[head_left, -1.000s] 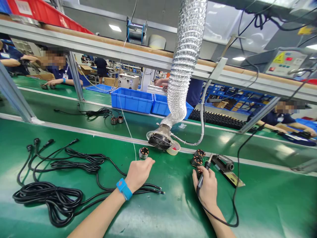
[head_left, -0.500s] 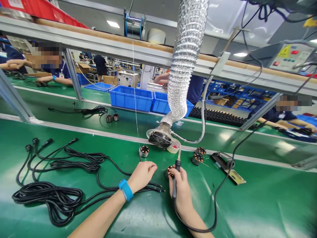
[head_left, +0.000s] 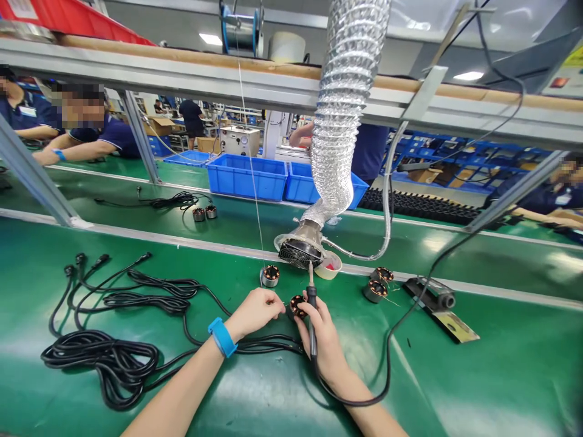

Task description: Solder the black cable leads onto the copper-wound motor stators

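My right hand is closed around a soldering iron, its tip pointing up and away from me. The same hand's fingers also grip a small motor stator with copper windings. My left hand is pinched just left of that stator. A thin solder wire runs down from a spool to this hand; its end at the fingertips is barely visible. Another stator stands just beyond my left hand. Black cables pass beneath my left wrist, their ends hidden by my right hand.
Coiled cables lie left. A fume duct with a fan hangs ahead, beside a tape roll. Two stators and a soldering-iron stand are right. Blue bins stand behind; co-workers sit beyond the shelf frame.
My right hand has brought the stator closer to my left fingertips and turned its wound face more into view. The iron has shifted left with it. The camera view has swung slightly left.
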Available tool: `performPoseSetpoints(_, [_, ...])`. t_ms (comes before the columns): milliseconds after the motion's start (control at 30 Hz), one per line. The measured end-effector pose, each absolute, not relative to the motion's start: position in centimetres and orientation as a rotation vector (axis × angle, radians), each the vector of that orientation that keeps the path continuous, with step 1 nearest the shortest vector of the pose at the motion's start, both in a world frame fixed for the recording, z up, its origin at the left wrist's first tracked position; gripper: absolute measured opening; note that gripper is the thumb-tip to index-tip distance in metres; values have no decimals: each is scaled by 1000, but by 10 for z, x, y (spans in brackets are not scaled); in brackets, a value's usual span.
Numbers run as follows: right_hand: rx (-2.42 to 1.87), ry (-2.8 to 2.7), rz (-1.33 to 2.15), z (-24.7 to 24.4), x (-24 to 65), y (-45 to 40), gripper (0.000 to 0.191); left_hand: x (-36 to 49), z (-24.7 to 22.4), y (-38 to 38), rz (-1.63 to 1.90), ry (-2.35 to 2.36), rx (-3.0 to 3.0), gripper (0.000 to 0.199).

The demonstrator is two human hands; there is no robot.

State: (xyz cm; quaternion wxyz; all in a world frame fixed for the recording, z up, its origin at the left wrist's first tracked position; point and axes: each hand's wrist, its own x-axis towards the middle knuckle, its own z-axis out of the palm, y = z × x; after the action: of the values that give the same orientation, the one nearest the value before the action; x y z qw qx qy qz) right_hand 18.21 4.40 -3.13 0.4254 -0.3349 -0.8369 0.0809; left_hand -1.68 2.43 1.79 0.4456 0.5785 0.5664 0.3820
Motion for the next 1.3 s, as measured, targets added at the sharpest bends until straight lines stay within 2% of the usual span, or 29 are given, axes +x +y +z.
performPoseSetpoints(167, [-838, -2090, 408, -26, 183, 45, 27, -12, 17, 25, 956, 1235, 1114, 22])
performPoseSetpoints(367, [-850, -2104, 396, -26, 179, 44, 25, 7, 8, 30, 1147, 1122, 875, 35])
performPoseSetpoints(633, [-893, -2019, 331, -28, 178, 42, 27, 0, 9, 22, 1020, 1343, 1310, 27])
performPoseSetpoints(833, [-884, -2006, 389, -26, 178, 41, 30, -7, 13, 22, 940, 1290, 1344, 20])
performPoseSetpoints(1100, [-884, -2009, 494, -22, 178, 38, 30, 4, 8, 27, 955, 1091, 955, 36])
performPoseSetpoints(1300, [-902, -2001, 513, -22, 177, 37, 28, 5, 11, 25, 988, 1224, 995, 44])
